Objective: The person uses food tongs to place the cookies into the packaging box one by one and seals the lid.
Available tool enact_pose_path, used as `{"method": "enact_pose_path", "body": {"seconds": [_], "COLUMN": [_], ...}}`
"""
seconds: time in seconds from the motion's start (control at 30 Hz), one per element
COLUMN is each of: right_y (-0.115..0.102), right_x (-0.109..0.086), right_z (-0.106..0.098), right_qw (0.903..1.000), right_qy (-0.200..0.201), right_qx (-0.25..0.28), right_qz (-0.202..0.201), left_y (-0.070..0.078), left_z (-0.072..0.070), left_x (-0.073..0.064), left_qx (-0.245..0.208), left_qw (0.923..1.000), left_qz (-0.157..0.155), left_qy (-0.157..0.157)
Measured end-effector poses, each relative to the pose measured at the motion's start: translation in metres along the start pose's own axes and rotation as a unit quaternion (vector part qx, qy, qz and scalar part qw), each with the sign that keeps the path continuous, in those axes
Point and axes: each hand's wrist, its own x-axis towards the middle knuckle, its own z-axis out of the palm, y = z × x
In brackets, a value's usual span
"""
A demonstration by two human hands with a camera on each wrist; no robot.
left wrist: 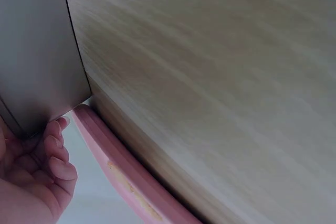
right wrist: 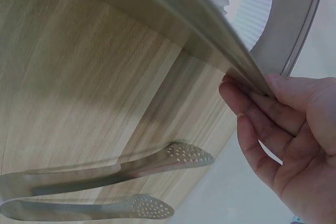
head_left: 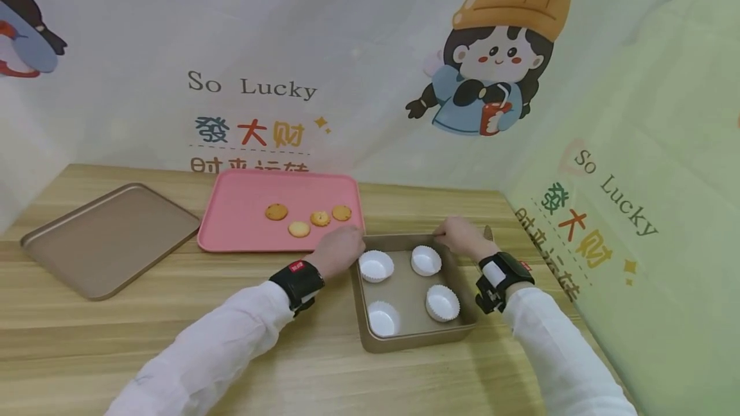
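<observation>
A square brown baking pan with several white paper cupcake liners inside stands in front of me, right of centre. At its far left corner my left hand holds the pan; the left wrist view shows the curled fingers against the pan's wall. My right hand pinches the far right corner, thumb on the rim and fingers below it in the right wrist view. Metal tongs with perforated tips lie on the table near the right hand, mostly hidden behind it in the head view.
Just beyond the left hand, a pink tray carries several cookies. A flat brown baking tray lies on the wooden table at the left. Printed cloth walls enclose the table at the back and right.
</observation>
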Motion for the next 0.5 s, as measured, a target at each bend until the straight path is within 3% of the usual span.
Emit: {"method": "enact_pose_path", "body": {"seconds": [0.17,0.3,0.4,0.5], "right_y": [-0.011,-0.018,-0.024,-0.03], "right_x": [0.004,0.007,0.01,0.013], "right_z": [0.003,0.005,0.005,0.005], "right_qw": [0.9999,0.9997,0.9997,0.9997], "right_qy": [-0.008,-0.007,-0.005,-0.006], "right_qx": [0.004,0.013,0.016,0.018], "right_qz": [-0.01,-0.02,-0.018,-0.014], "left_y": [-0.004,-0.01,-0.013,-0.016], "left_z": [-0.008,-0.008,-0.007,-0.009], "left_x": [-0.012,-0.019,-0.023,-0.026], "left_qx": [0.031,0.042,-0.058,-0.179], "left_qw": [0.9991,0.9989,0.997,0.9736], "left_qz": [0.017,0.021,-0.05,-0.14], "left_qy": [-0.022,-0.008,-0.015,-0.02]}}
